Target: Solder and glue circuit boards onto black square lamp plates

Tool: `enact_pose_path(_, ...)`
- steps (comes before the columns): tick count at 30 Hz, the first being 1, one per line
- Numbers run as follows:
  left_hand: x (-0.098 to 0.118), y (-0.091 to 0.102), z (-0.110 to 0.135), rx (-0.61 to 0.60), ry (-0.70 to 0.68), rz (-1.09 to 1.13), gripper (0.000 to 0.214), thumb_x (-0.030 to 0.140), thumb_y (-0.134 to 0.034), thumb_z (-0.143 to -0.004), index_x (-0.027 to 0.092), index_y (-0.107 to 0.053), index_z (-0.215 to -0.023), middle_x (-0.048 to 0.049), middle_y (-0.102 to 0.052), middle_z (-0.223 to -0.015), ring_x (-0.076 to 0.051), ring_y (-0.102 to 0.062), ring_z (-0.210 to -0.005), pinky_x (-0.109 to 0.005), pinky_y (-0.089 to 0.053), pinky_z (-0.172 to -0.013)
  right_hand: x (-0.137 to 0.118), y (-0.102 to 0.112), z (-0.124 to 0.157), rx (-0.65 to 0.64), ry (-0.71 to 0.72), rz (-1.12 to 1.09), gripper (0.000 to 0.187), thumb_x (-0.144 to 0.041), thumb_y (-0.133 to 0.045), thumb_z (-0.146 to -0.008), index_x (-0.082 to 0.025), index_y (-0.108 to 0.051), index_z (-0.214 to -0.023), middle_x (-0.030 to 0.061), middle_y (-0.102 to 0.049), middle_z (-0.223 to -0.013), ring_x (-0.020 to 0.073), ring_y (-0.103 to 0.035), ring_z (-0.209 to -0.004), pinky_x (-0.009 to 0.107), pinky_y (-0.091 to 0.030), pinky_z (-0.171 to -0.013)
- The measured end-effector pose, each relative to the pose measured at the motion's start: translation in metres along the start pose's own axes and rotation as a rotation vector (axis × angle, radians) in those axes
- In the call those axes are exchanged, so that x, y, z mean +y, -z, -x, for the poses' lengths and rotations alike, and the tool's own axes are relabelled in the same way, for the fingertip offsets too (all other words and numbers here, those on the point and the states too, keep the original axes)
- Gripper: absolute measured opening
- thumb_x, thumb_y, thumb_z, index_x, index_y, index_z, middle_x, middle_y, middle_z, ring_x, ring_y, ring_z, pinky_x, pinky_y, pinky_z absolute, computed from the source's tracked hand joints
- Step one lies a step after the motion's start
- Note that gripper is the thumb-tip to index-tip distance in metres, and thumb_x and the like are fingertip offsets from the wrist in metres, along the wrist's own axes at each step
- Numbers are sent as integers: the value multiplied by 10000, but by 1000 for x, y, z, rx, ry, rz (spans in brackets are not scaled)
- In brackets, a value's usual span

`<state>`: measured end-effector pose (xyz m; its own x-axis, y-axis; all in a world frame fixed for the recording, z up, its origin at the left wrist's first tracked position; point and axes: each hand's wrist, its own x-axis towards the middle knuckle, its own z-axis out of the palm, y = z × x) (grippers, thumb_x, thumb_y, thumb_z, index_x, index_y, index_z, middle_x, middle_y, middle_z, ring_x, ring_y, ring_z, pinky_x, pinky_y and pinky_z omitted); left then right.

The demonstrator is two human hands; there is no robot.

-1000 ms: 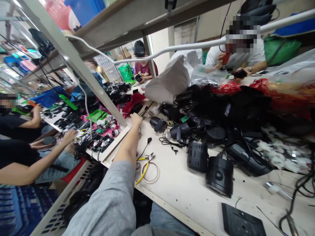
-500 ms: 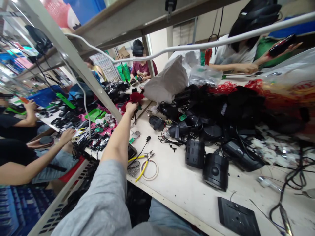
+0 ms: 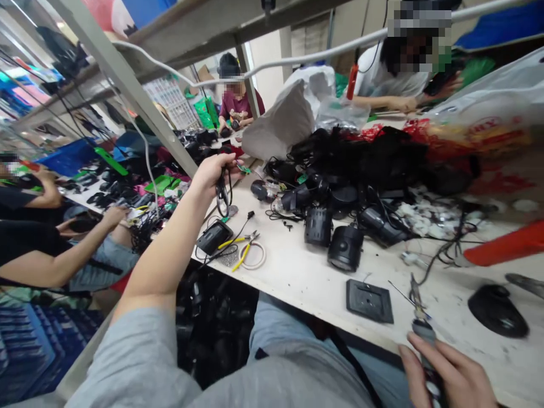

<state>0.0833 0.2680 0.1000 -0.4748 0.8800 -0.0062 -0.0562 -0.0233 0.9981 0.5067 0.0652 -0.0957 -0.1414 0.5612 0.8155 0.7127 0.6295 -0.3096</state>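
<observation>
Left hand (image 3: 215,173): arm reaches forward from lower left, fingers curled and closed on a black cable loop (image 3: 223,194). The loop hangs downward from the fist, long axis near vertical, just above the far edge of the workbench (image 3: 297,272), its lower bend not touching the surface.

Right hand (image 3: 450,377): at lower right, at the bench's near edge, fingers closed around a slim cable end (image 3: 424,331). Long axis runs up and slightly left from the fist, tip pointing away from the wearer over the bench. Grey sleeve near the fingers; thin strands fan out at the tip. Details blurred; exact type cannot be told.

Nearby: a black square plate (image 3: 369,301) lies left of the cable end. Yellow-handled pliers (image 3: 240,249) and a pale wire ring (image 3: 254,256) lie below the left hand, beside a flat black device (image 3: 215,237). Black cylindrical housings (image 3: 345,247) stand before a heap of black parts and cords (image 3: 361,153). A black domed object (image 3: 497,310) lies right of the right hand. Co-workers sit along the bench, one in a white top (image 3: 393,79).
</observation>
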Motion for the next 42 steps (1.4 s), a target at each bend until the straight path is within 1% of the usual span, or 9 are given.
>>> enact_pose_path(5, -32, -41, 84, -255, 168, -18, 207, 190, -742, -787, 127, -551, -740, -66, -723, -788, -158, -708, -655, -330, -630, -707, -10, 4, -4, 21, -16, 15, 470, -75, -731, -852, -157, -628, -1303, 83, -657, -957, 188, -646, -832, 306, -542, -756)
enact_pose_path(10, -75, -79, 137, -440, 154, 17, 350, 302, -821, -690, 155, -504, -685, -53, -735, -807, -158, -698, -698, -305, -600, -703, -12, 10, 0, -4, -1, 17, 454, -37, -714, -845, -137, -611, -1275, 79, -646, -937, 183, -625, -813, 295, -549, -731)
enact_pose_path(15, -122, -89, 175, -395, 93, 184, 373, 355, -828, -676, 169, -504, -669, -46, -730, -791, -172, -693, -759, -292, -579, -697, -12, 9, 4, -41, -35, 13, 444, -55, -696, -862, -162, -601, -1282, 73, -665, -935, 188, -643, -814, 309, -571, -722)
enact_pose_path(20, -171, -98, 228, -300, 268, 364, 382, 361, -851, -647, 175, -517, -628, -34, -722, -790, -168, -698, -794, -299, -581, -768, -20, -20, -4, 24, -220, -120, 396, -62, -648, -894, -212, -611, -1259, 44, -646, -907, 177, -654, -835, 313, -581, -730)
enact_pose_path(24, -191, -103, 256, -314, 357, 388, 363, 363, -860, -655, 177, -551, -624, -40, -738, -844, -149, -684, -752, -273, -566, -740, -31, -45, -16, 41, -326, -157, 323, -125, -627, -922, -219, -609, -1230, 60, -633, -985, 191, -654, -872, 346, -586, -739)
enact_pose_path(31, -202, -92, 237, -557, 201, 54, 338, 470, -808, -741, 164, -668, -771, -71, -731, -908, -185, -673, -857, -305, -539, -823, -22, -57, -23, 104, -354, -123, 328, -140, -669, -892, -224, -596, -1201, 55, -635, -1009, 200, -640, -925, 374, -583, -794)
enact_pose_path(36, -215, -62, 194, -316, 143, -294, 443, 495, -732, -751, 175, -607, -1033, 22, -587, -717, -145, -560, -595, -291, -498, -627, -1, -57, -22, 83, -328, -96, 321, -133, -678, -883, -201, -608, -1189, 61, -635, -1009, 194, -638, -925, 358, -574, -816)
enact_pose_path(40, -208, -47, 182, -138, -236, -707, 469, 343, -735, -763, 159, -588, -1169, -111, -622, -1019, -275, -621, -942, -467, -514, -901, 6, -56, -22, 42, -323, -89, 322, -122, -680, -884, -195, -608, -1189, 62, -627, -1006, 191, -630, -933, 349, -564, -833)
enact_pose_path(42, -198, -52, 192, -134, -397, -750, 357, 307, -694, -817, 159, -621, -1134, -168, -594, -1155, -325, -579, -1122, -513, -470, -1002, 6, -55, -22, 24, -333, -98, 320, -126, -681, -887, -193, -608, -1191, 63, -619, -1004, 191, -627, -929, 350, -564, -829)
